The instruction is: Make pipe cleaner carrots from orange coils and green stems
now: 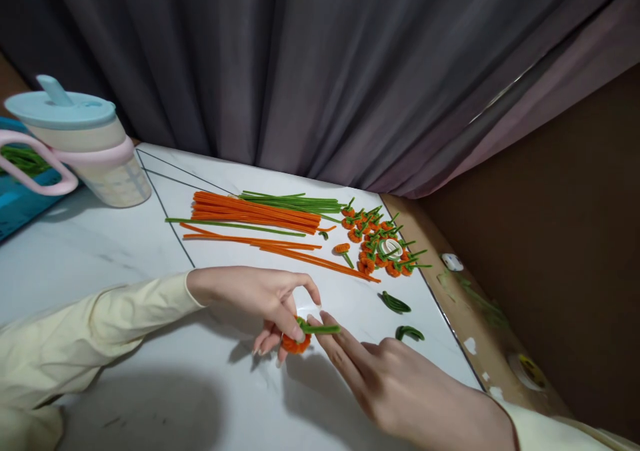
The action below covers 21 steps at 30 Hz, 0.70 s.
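Note:
My left hand (280, 308) pinches a small pumpkin made of orange pipe cleaner (296, 344) between thumb and fingers. Its green pipe-cleaner stem (323, 329) points right, across the fingertips of my right hand (385, 378). The right index and middle fingers stretch out beside the stem; the thumb is hidden. Beyond the hands lie a bundle of orange pipe cleaners (255, 212), green pipe cleaners (300, 202) and loose orange strips (320, 262). Several finished little pumpkins (367, 264) cluster at the right, with one orange piece on a green stem (342, 248) apart from them.
Curled dark green pieces (395, 302) lie right of my hands. A white ring (391, 248) rests among the pumpkins. A lidded cup with pink handle (107, 164) stands left, by a blue container (25, 201). A tape roll (529, 371) sits beyond the white tabletop's edge; a grey curtain (280, 71) hangs behind.

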### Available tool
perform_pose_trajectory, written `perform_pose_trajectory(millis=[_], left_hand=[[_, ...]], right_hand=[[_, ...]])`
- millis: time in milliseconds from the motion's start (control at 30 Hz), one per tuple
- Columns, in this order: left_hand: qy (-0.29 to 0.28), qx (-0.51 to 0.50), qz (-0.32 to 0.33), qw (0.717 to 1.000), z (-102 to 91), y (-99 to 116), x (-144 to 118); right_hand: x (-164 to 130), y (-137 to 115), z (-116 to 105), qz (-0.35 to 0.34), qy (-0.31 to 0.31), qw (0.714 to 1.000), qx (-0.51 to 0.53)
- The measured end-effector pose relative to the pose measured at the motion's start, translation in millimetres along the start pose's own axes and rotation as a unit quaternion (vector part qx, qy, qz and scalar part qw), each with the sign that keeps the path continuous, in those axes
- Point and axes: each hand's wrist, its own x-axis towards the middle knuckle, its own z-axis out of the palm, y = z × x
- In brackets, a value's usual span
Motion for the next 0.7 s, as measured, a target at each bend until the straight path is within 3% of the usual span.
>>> perform_pose_trajectory(millis=[100,300,467,567,700], left_hand=[[0.002,-0.006,0.001,1.0,0.5,1,0],[0.061,0.049,0.01,0.997,8.6,7,-4],[0.119,0.134,0.006,0.984,17.4,15,-8],[0.156,0.211,0.025,0.965,22.6,14,-11],[0.223,0.324,0.046,0.918,29.1,9,-13]], right_hand=[[1,1,-4,-0.005,-0.016,1.0,0.001],[-1,4,-1,0.018,-0.027,0.999,0.031],[-2,-1,5,0.088,-0.029,0.989,0.113],[-1,-7,7,0.157,-0.032,0.962,0.221],[1,-13,12,0.25,-0.002,0.888,0.385]])
